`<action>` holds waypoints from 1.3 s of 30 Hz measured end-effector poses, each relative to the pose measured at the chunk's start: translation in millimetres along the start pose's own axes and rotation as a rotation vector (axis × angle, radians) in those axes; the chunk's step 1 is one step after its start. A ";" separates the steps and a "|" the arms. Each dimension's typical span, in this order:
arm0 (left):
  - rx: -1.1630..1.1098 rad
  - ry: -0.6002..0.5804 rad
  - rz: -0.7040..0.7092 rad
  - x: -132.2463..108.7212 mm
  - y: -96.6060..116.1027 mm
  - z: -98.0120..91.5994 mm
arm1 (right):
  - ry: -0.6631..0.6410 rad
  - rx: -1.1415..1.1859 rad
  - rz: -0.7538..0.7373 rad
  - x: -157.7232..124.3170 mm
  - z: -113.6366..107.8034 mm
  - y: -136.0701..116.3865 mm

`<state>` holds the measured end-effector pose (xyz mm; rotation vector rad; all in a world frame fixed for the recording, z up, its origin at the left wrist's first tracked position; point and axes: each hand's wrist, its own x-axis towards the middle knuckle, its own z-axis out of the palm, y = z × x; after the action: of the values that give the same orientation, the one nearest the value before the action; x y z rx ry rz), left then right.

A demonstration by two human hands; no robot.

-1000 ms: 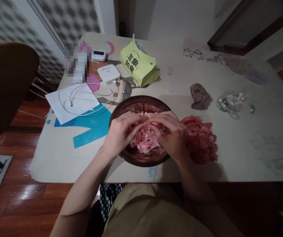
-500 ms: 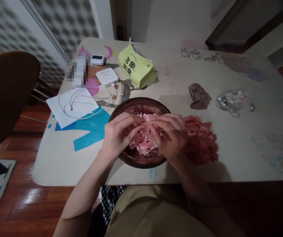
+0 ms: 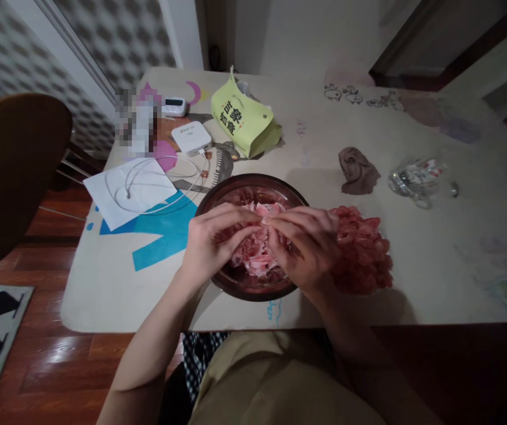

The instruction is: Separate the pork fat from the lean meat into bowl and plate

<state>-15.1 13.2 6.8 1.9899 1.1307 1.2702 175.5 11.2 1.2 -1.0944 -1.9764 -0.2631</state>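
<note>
A dark, see-through round bowl [image 3: 259, 293] sits near the table's front edge with pink, fat-streaked raw meat [image 3: 257, 260] inside. Over the bowl, my left hand [image 3: 211, 239] pinches a thin piece of meat [image 3: 265, 219] between thumb and fingers. Opposite it, my right hand [image 3: 308, 242] is closed on the same piece, fingertips almost touching those of the left. Just right of the bowl lies a heap of darker red meat slices [image 3: 362, 251], partly hidden by the right hand.
A crumpled brown cloth [image 3: 358, 171] and a clear glass jug [image 3: 416, 180] lie to the right. Behind the bowl is a yellow-green bag [image 3: 247, 121]. White router [image 3: 192, 137], white cable and paper [image 3: 131, 192] lie to the left. A chair [image 3: 16, 177] stands beside the table [image 3: 98, 295].
My fingertips have drawn slightly closer together on the pinched meat. The bowl and the heap look the same; the view has shifted very slightly.
</note>
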 end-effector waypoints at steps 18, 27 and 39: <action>0.052 0.021 0.071 -1.3 2.4 1.4 | -0.010 0.096 0.056 -0.5 0.3 -0.9; -0.007 0.022 0.056 -0.7 4.0 1.8 | -0.081 0.118 0.056 -0.1 -1.9 -2.2; 0.093 0.118 0.046 -5.5 1.2 5.7 | 0.002 0.085 0.115 0.7 -1.7 -2.7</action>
<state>-10.7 7.8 2.7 2.0420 1.2265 1.3985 174.2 9.0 3.3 -1.1476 -1.8974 -0.1184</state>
